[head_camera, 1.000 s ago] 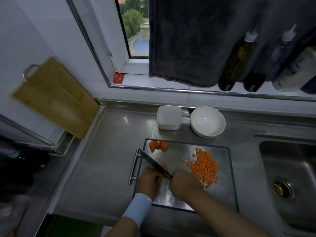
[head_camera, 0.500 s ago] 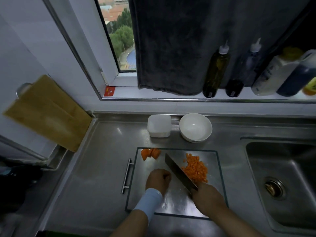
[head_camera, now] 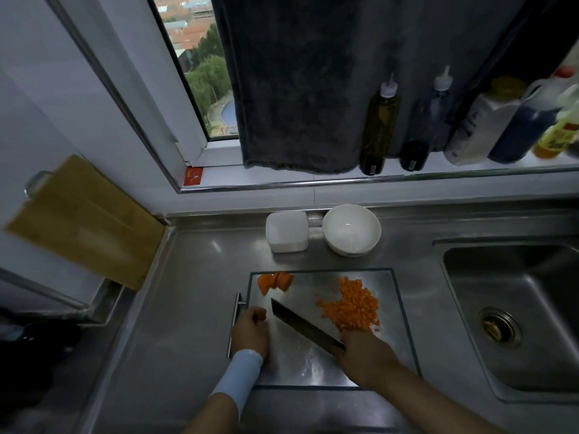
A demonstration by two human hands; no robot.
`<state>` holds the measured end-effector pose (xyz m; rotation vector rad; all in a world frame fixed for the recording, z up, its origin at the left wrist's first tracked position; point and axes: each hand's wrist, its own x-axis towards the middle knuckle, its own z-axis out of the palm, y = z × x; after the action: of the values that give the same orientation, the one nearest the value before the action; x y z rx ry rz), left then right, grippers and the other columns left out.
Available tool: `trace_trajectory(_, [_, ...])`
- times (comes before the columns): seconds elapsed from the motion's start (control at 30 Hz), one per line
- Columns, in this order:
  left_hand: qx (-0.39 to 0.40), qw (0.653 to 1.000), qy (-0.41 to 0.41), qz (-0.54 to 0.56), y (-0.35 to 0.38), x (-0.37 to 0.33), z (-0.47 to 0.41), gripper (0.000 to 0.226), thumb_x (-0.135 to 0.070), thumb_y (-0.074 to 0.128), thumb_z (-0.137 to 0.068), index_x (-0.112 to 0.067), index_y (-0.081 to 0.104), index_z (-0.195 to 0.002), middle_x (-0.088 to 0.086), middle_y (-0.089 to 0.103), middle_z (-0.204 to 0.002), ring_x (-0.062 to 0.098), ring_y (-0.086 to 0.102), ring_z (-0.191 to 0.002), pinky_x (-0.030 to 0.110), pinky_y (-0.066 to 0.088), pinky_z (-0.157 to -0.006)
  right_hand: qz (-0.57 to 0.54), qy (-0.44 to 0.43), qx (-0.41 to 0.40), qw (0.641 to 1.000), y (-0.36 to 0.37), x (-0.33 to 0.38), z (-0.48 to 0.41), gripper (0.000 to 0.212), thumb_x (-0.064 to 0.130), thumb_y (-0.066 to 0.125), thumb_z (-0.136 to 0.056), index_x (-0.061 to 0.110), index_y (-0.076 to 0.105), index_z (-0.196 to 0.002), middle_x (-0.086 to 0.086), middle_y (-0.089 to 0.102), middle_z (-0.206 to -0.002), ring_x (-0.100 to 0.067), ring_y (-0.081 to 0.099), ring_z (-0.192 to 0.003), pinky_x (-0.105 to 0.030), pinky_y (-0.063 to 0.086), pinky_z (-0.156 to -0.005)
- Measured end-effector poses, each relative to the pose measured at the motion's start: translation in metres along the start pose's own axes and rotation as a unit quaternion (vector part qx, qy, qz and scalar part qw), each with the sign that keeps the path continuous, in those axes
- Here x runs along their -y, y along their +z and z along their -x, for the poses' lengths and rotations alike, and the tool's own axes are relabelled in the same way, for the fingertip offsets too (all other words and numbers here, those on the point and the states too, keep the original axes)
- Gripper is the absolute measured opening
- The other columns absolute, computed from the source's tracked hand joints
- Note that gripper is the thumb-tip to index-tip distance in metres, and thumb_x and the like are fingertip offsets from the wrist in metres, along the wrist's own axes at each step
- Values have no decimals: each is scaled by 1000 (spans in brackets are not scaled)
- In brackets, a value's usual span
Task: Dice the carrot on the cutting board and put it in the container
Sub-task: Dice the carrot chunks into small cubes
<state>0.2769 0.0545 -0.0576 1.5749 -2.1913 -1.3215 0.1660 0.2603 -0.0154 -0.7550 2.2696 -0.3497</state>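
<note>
Carrot in small orange dice [head_camera: 349,308] lies heaped on the right half of the shiny rectangular dark-rimmed cutting board [head_camera: 313,368]. A few thick uncut orange carrot slices [head_camera: 275,281] wait at the board's far left corner, apart from the pile, likely so that cut and uncut do not mix. The right hand [head_camera: 365,355] has its fingers clenched round the handle of the dark broad-bladed knife [head_camera: 300,324]. The blade slants across the middle of the board towards the far left, between the pile and the left hand [head_camera: 250,332]. That hand rests at the board's left edge with its fingers curled under; whether they hide a piece I cannot tell. The curl probably keeps the fingertips clear of the edge. The white square plastic container [head_camera: 286,231] stands on the steel counter [head_camera: 188,292] just beyond the board, beside a round white bowl [head_camera: 351,230], near enough to receive the dice. No orange shows in it, so cutting the remaining slices seems the step in hand.
</note>
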Motion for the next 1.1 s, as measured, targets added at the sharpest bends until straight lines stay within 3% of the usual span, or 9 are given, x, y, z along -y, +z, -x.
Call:
trace_trajectory(0.27, [111, 985, 87, -97, 4, 2, 5, 27, -7, 45, -91, -25, 64, -100, -7, 57, -104, 14, 56, -99, 19, 38, -85, 29, 65, -72, 995, -15, -13, -7, 32, 46, 44, -97, 21, 64, -99, -5, 69, -100, -22, 64, -88, -30, 46, -70])
trace_trajectory(0.43, [163, 965, 167, -121, 15, -11, 0, 30, -7, 51, -89, -20, 62, -115, -2, 59, -111, 13, 57, -98, 11, 35, -82, 3, 59, -74, 996, -33, -31, 6, 31, 56, 47, -92, 32, 65, -96, 5, 70, -87, -11, 64, -77, -32, 54, -74])
trace_trajectory(0.63, [192, 956, -83, 204, 35, -46, -12, 16, -29, 63, -74, -23, 56, -61, 4, 55, -70, 20, 55, -78, 27, 42, -77, 54, 87, -48, 994, -32, -63, 31, 28, 52, 54, -91, 27, 65, -87, -1, 70, -90, -17, 66, -87, -28, 48, -74])
trace_trajectory(0.7, [190, 971, -11, 145, 57, -39, -34, 24, -40, 37, -90, -32, 59, -86, 3, 53, -78, 22, 47, -89, 12, 33, -74, 86, 82, -37, 992, -29, -73, 36, 31, 53, 53, -92, 25, 67, -94, -2, 71, -97, -19, 66, -93, -28, 47, -76])
trace_trajectory(0.77, [210, 964, 158, -42, 69, -53, -35, 96, -67, -19, -80, -18, 38, -140, 20, 53, -100, 44, 27, -91, -2, 18, -55, 108, 76, -30, 991, -26, -80, 36, 34, 54, 52, -92, 26, 68, -102, -2, 71, -102, -21, 65, -96, -28, 47, -79])
trace_trajectory(0.8, [177, 952, 198, -151, 67, -56, -39, 99, -69, -29, -68, -38, 25, -145, 4, 55, -120, -6, 35, -111, -8, 18, -61, 115, 72, -29, 990, -27, -82, 35, 35, 55, 51, -92, 26, 68, -103, -2, 71, -104, -21, 65, -97, -28, 46, -79])
trace_trajectory(0.9, [220, 881, 278, -314, 64, -73, -29, 47, -26, 15, -104, -7, 24, -146, 7, 31, -150, 22, 26, -139, 21, 16, -114, 133, 51, -41, 989, -35, -84, 22, 36, 53, 47, -95, 24, 66, -103, -4, 70, -103, -23, 64, -97, -28, 42, -75])
trace_trajectory(0.97, [291, 941, 117, -129, 75, -88, -36, 39, 0, 34, -98, -2, 47, -134, 14, 47, -139, 27, 40, -133, 20, 26, -108, 142, 39, -54, 988, -44, -87, 10, 36, 53, 45, -96, 25, 65, -104, -5, 69, -103, -24, 64, -96, -28, 40, -72])
trace_trajectory(1.1, [357, 931, 57, -53, 78, -101, -50, 49, 23, 32, -84, 1, 58, -119, 13, 65, -115, 25, 59, -115, 29, 45, -99, 158, 0, -62, 986, -64, -95, -11, 35, 53, 44, -95, 27, 64, -106, -2, 69, -103, -21, 63, -94, -26, 40, -72])
